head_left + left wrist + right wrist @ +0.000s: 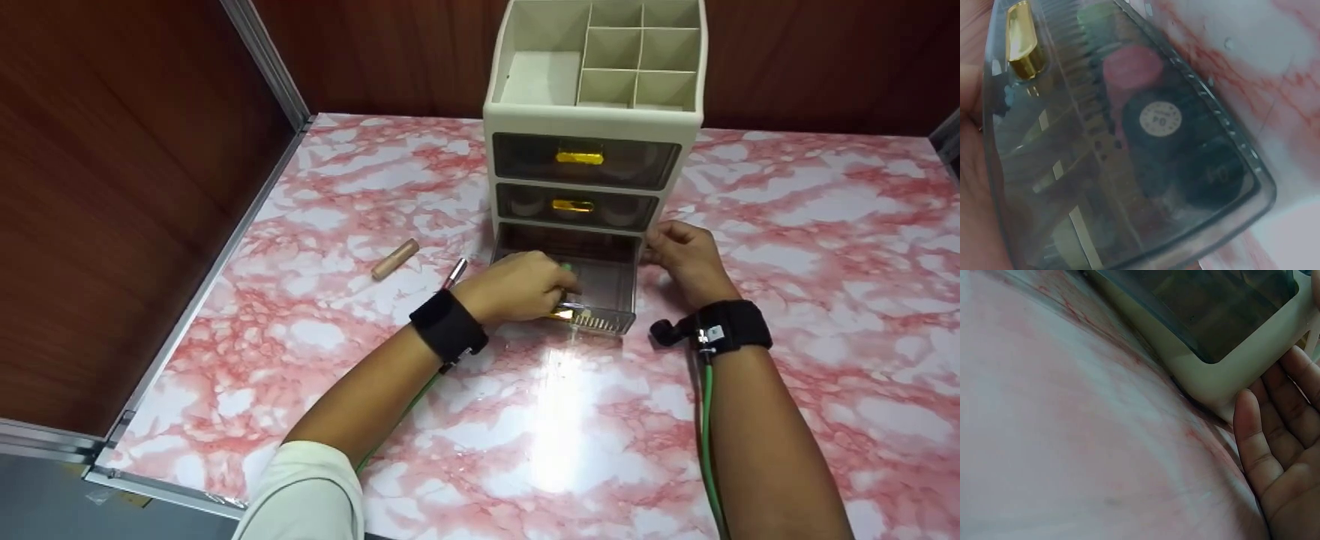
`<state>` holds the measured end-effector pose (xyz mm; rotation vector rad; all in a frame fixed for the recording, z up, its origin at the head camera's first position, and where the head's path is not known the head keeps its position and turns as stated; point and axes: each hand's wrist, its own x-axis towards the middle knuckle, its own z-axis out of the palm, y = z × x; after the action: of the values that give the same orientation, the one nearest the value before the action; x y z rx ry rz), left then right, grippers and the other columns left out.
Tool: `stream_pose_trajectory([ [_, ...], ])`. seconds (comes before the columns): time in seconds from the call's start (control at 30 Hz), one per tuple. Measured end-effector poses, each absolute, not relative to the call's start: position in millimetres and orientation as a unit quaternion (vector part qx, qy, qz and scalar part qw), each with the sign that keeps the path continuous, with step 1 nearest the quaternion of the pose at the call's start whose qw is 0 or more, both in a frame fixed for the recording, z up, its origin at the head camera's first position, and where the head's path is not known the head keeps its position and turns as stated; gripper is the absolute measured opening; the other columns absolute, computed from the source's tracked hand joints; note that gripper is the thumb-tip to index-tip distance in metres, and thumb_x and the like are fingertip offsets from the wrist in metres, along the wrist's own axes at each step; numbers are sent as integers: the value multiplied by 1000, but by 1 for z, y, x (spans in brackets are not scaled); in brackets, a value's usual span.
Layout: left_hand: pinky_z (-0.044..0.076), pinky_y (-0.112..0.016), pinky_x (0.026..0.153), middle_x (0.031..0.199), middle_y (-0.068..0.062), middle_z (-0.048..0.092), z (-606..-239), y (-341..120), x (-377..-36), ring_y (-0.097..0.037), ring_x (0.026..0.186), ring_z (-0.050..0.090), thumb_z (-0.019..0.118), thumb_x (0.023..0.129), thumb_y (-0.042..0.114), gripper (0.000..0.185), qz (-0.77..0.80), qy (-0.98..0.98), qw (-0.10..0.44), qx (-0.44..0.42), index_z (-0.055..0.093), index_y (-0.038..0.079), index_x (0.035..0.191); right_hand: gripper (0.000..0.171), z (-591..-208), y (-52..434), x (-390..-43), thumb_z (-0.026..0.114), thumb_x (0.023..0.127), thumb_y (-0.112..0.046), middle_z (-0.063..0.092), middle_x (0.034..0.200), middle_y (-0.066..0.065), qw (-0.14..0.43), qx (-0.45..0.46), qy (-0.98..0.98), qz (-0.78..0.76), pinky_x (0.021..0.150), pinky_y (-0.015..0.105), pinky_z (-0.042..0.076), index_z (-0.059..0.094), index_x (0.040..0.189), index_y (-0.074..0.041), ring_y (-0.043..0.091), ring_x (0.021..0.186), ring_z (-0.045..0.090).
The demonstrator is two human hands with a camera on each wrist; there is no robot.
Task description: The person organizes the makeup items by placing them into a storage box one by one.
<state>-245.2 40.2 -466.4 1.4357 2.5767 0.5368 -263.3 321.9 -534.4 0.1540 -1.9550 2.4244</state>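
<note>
A cream desk organiser [596, 120] stands at the back of the marbled table, with three smoky drawers that have gold handles. Its bottom drawer [604, 289] is pulled out. My left hand [517, 289] curls over that drawer's front edge by the gold handle [1022, 42], and a small green thing [567, 267] shows at its fingertips. Through the drawer front [1100, 185] I see a pink round item [1131, 64] and a black round item with a white label [1159, 121]. My right hand [686, 255] rests with straight fingers [1255, 439] against the organiser's lower right corner [1224, 377].
A short wooden cylinder [395, 259] and a thin metallic stick [454, 273] lie on the table left of the drawer. The pink marbled tabletop [570, 420] ends at a metal rail [225, 247] on the left. Brown walls close the back.
</note>
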Motion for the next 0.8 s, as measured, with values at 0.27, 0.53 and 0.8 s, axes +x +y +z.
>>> stream_pose_trajectory([
  [0.27,49,-22,83,105,3,71,-463,22,-250,-5,94,63,49,92,3,33,232,843,46,483,75,12,110,13,-534,323,-263,68,92,-13,66,86,8,10,47,-632,774,74,32,56,68,90,0,21,72,67],
  [0.53,48,-22,87,107,0,71,-448,-9,-250,-8,95,64,54,93,5,27,251,845,11,472,74,10,110,19,-535,324,-263,68,92,-16,66,90,10,5,52,-639,767,77,34,55,67,94,3,22,74,67],
  [0.8,50,-26,86,108,-2,71,-438,-60,-264,-12,96,65,59,94,9,22,270,879,0,392,73,10,111,13,-535,323,-264,68,92,-14,66,88,8,15,50,-634,771,75,33,56,69,90,-1,20,73,66],
])
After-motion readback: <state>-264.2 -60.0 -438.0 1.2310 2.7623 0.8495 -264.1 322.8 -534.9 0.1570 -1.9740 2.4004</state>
